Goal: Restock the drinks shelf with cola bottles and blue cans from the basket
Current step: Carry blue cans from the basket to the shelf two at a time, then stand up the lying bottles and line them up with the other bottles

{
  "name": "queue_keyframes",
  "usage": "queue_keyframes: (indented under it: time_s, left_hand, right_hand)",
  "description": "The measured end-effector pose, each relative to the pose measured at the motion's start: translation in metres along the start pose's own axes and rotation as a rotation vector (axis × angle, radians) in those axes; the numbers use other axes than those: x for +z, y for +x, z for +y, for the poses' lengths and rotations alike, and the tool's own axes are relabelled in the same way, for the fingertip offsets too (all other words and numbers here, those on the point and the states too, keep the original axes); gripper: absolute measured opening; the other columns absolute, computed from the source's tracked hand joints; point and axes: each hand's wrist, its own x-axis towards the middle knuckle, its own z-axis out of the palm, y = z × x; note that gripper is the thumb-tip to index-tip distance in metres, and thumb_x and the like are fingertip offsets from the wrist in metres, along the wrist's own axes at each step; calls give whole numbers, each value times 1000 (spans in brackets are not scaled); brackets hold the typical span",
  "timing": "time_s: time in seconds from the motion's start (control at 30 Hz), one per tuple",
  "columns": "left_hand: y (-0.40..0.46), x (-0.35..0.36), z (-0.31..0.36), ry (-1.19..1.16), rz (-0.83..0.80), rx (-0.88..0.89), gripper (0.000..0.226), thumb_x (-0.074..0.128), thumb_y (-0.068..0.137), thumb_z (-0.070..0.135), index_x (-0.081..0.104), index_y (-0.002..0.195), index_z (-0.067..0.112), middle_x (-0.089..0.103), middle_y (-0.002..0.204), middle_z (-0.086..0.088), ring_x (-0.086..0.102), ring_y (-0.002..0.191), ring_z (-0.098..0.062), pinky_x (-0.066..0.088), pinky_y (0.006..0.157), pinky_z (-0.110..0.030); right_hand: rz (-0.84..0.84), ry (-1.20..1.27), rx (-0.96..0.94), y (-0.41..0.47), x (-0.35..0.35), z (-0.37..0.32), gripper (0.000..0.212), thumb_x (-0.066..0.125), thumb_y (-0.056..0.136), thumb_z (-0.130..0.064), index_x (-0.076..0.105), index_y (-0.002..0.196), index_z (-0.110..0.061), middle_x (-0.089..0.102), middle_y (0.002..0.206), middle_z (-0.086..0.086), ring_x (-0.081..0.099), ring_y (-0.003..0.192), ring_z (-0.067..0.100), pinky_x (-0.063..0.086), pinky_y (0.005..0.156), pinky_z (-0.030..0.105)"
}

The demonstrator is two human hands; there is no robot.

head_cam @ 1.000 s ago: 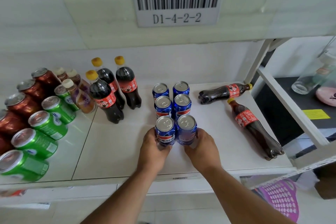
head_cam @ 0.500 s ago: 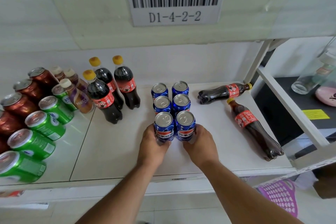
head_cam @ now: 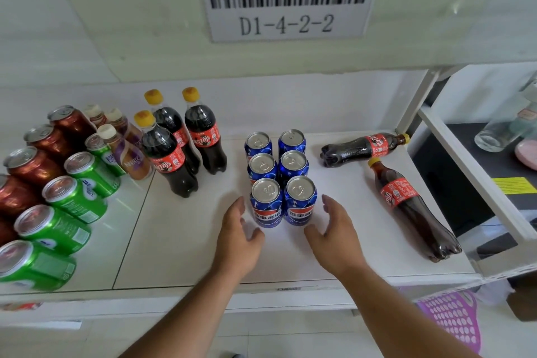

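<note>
Several blue cans [head_cam: 282, 174] stand in two rows on the white shelf [head_cam: 186, 244]. My left hand [head_cam: 239, 237] is just left of the front left blue can [head_cam: 266, 203], fingers relaxed, holding nothing. My right hand [head_cam: 334, 234] is just right of the front right blue can [head_cam: 300, 200], also relaxed and apart from it. Three cola bottles [head_cam: 180, 142] with yellow caps stand upright left of the cans. Two cola bottles lie on their sides at the right, one [head_cam: 364, 149] at the back and one [head_cam: 409, 206] pointing toward the front edge.
Green cans [head_cam: 74, 195], red cans [head_cam: 32, 164] and small coffee bottles [head_cam: 128, 154] fill the shelf's left part. A barcode label D1-4-2-2 [head_cam: 286, 23] hangs above. A purple perforated basket [head_cam: 453, 320] shows below right. A shelf post [head_cam: 412, 102] and a glass jar [head_cam: 505, 128] stand right.
Both hands have let go of the front pair of blue cans and drawn back toward me with fingers spread. The cans stay where they were pushed.
</note>
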Motion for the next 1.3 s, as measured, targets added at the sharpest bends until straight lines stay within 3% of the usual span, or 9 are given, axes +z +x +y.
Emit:
queue_keyframes:
  time_s: [0.13, 0.27, 0.4, 0.47, 0.63, 0.87, 1.0, 1.17, 1.3]
  left_hand:
    - [19, -21, 33, -198, 175, -35, 51, 54, 107, 24, 41, 156, 18, 48, 156, 0, 47, 140, -12, 35, 108, -27]
    - [59, -18, 81, -400, 24, -95, 65, 35, 104, 65, 36, 159, 31, 48, 153, 11, 44, 140, -9, 31, 122, -38]
    - [78, -7, 92, -456, -158, -119, 77, 26, 92, 84, 60, 141, 35, 74, 125, 11, 68, 119, -11, 48, 110, -45]
    - [81, -6, 90, -473, -172, -126, 78, 23, 93, 84, 62, 139, 34, 76, 123, 5, 71, 117, -16, 51, 107, -48]
    - [83, -5, 89, -479, -222, -122, 75, 22, 97, 80, 63, 138, 33, 76, 124, 3, 72, 117, -17, 53, 103, -45]
    - [91, -3, 69, -413, -225, -128, 94, 39, 70, 102, 56, 142, 45, 70, 135, 9, 66, 126, -18, 48, 111, -53]
    - [72, -12, 80, -364, -167, -112, 96, 39, 73, 99, 49, 150, 42, 60, 146, 14, 57, 132, -10, 42, 116, -45]
    - [29, -34, 92, -209, -95, 17, 50, 36, 106, 60, 44, 149, 34, 53, 140, 21, 48, 128, 1, 36, 110, -30]
    - [5, -50, 81, -104, -63, 45, 75, 43, 99, 70, 40, 155, 20, 43, 161, -8, 42, 148, -24, 36, 121, -44]
  right_hand:
    - [51, 496, 53, 17, -27, -27, 56, 53, 107, -30, 37, 160, -25, 42, 163, -2, 41, 147, 16, 34, 115, 34]
    - [-74, 602, 110, 65, -37, -65, 80, 41, 95, -76, 32, 162, -33, 36, 165, -11, 34, 151, 13, 24, 126, 44]
    - [-143, 717, 130, 82, -26, -81, 64, 35, 104, -68, 38, 158, -33, 50, 150, -14, 43, 129, 4, 31, 112, 30]
    - [-187, 721, 166, 82, -22, -81, 48, 34, 104, -66, 50, 141, -39, 64, 128, -18, 55, 117, 3, 39, 105, 31]
    - [-259, 726, 156, 86, -15, -72, 61, 34, 102, -71, 68, 133, -31, 80, 115, -5, 76, 106, 15, 57, 96, 40]
    - [-224, 615, 133, 86, -19, -77, 60, 35, 101, -73, 65, 135, -35, 77, 117, -10, 72, 104, 6, 53, 83, 28]
    - [-176, 540, 113, 73, -29, -85, 32, 31, 109, -58, 53, 123, -38, 60, 98, -25, 54, 83, -10, 42, 79, 20]
    - [-137, 462, 58, 41, -45, -89, 63, 33, 107, -60, 39, 158, -24, 51, 150, -3, 50, 127, 13, 31, 100, 30]
    - [-105, 382, 24, 8, -51, -80, 71, 37, 105, -62, 30, 164, -22, 40, 165, 0, 41, 147, 19, 32, 102, 30]
